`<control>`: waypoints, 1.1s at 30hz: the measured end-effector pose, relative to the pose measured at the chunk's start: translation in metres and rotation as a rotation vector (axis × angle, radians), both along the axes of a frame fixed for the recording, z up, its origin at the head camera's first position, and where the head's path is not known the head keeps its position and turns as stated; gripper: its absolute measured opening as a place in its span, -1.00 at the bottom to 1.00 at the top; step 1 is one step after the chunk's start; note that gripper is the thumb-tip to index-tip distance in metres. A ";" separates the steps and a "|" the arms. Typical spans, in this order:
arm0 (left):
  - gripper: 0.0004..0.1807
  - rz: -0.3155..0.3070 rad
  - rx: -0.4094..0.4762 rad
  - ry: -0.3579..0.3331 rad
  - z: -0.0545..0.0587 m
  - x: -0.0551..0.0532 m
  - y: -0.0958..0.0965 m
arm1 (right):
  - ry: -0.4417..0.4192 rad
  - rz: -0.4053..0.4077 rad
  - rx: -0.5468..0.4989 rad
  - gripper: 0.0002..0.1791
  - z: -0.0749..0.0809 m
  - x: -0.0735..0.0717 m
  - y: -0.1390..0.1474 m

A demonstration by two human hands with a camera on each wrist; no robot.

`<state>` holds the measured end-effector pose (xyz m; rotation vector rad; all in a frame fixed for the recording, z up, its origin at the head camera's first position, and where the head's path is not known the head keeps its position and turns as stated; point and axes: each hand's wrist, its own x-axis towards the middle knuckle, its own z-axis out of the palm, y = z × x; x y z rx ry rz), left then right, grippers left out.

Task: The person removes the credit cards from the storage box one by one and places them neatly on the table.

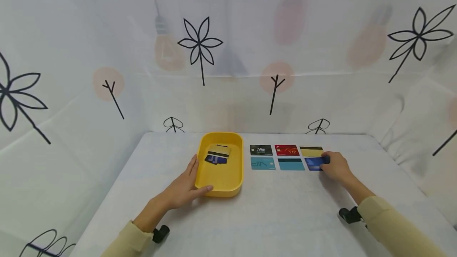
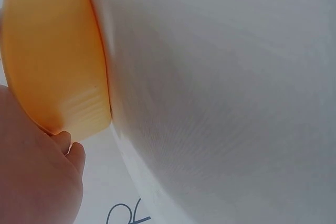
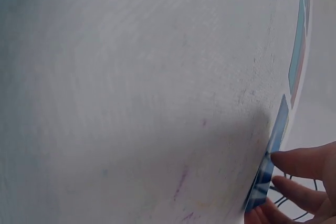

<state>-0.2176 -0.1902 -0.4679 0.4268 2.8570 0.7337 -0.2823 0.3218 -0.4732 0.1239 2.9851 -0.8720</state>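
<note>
My left hand (image 1: 183,187) rests against the yellow tray (image 1: 200,177), its extended fingers along the left wall and its thumb at the near rim. Inside the tray lie a gold card (image 1: 221,150) with a black stripe and some dark blue cards (image 1: 218,160), partly overlapped. My right hand (image 1: 335,165) pinches a blue card (image 1: 313,164) by its right end, at the right of the near row. In the right wrist view the thumb and fingers sit at the edges of this blue card (image 3: 276,129), which is tilted.
Beside the blue card lie a striped teal card (image 1: 290,164) and a plain teal card (image 1: 262,163). Behind them, a black VIP card (image 1: 261,150), a red VIP card (image 1: 287,150) and a striped gold card (image 1: 311,152) form the far row. A patterned curtain (image 1: 242,102) backs the white table (image 1: 278,213).
</note>
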 end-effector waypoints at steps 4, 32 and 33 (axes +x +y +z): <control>0.28 -0.006 -0.001 0.004 0.000 -0.001 -0.001 | 0.005 -0.002 0.006 -0.45 0.001 0.001 -0.002; 0.27 -0.003 0.008 0.007 0.000 0.001 -0.001 | 0.069 0.004 -0.048 -0.46 0.017 0.009 -0.007; 0.27 -0.004 0.009 0.007 -0.001 0.001 -0.001 | 0.071 0.013 -0.054 -0.45 0.019 0.009 -0.008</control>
